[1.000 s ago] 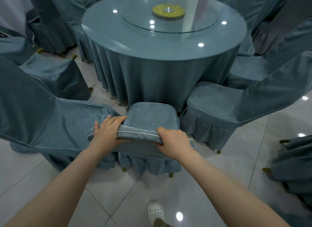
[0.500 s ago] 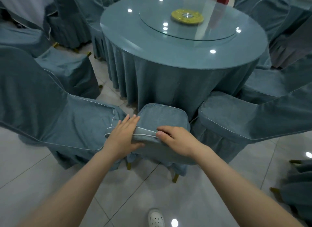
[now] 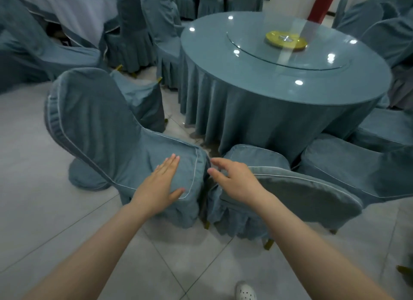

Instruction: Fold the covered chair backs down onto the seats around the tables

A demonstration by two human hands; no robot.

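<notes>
Beside the table (image 3: 212,60), left hand (image 3: 161,188) rests flat, fingers (image 3: 171,164) together, on blue-covered upright chair (image 3: 100,121); right hand (image 3: 237,183) loosely spread.

At one o'clock, a flat round yellow disc (image 3: 285,41) sits at the hub of a clear glass turntable (image 3: 252,42). A red column (image 3: 321,2) rises just beyond it. Glossy pale grey floor tiles (image 3: 33,188) spread underfoot, and a white perforated shoe (image 3: 245,291) pokes in at six o'clock.

floor (image 3: 33,188): tiled, covered chairs (image 3: 100,121) standing | round table (image 3: 212,60): glass turntable (image 3: 263,56) carrying yellow disc (image 3: 286,41)
</notes>
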